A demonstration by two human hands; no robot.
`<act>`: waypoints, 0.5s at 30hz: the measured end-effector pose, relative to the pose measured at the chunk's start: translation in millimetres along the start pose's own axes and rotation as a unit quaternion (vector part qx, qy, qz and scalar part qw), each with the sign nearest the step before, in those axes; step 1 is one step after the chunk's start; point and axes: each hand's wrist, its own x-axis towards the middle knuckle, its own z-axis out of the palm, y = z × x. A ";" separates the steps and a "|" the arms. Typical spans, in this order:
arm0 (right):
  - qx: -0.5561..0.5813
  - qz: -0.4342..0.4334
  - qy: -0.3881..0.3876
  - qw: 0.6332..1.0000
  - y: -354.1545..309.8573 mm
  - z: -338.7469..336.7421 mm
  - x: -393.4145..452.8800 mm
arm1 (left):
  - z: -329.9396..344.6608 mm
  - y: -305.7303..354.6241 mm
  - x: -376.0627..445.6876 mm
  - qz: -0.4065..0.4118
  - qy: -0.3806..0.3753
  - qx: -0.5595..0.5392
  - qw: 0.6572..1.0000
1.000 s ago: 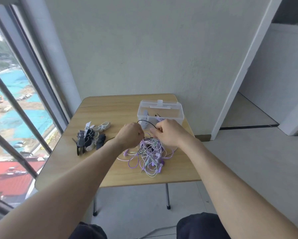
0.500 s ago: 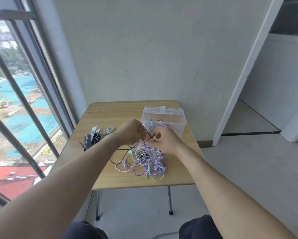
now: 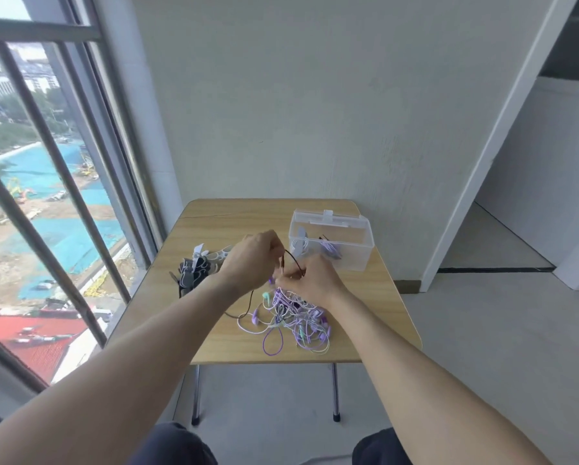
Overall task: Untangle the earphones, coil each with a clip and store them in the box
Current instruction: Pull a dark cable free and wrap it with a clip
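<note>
**Fingers pinching a black lead above the tangle**

Fingers of the left hand curled and pinching a thin black cable, just left of frame centre. Fingers of the right hand curled too, closed on the same cable's other end, right at the top of the tangle; exact contact hidden by the knuckles. Cable arched between both hands, with a further black run trailing down beside the left wrist onto the desk.

Directly below the right hand, at frame centre: the earphones, a loose heap of purple, white and mint leads, loops spilling toward the near desk edge, small buds showing here and there.

Likely handling: very light, limp, thin, prone to snagging and tightening under a hard pull. Best taken near a plug or a bud, then fed slowly back through the loops rather than yanked. Fragile at the joints, probably.

Right of centre, toward the far desk edge: the box, clear plastic, open, a few leads already inside. Left of the hands: the clips, a pile in black, grey and white, partly hidden by the left wrist.

Beyond, a window at the left of the frame and a plain wall behind.
</note>
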 end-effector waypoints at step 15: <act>-0.190 0.005 -0.012 0.982 -63.9 -78.9 14.3 | -23.7 -1.9 -28.9 0.002 0.117 -0.162 0.980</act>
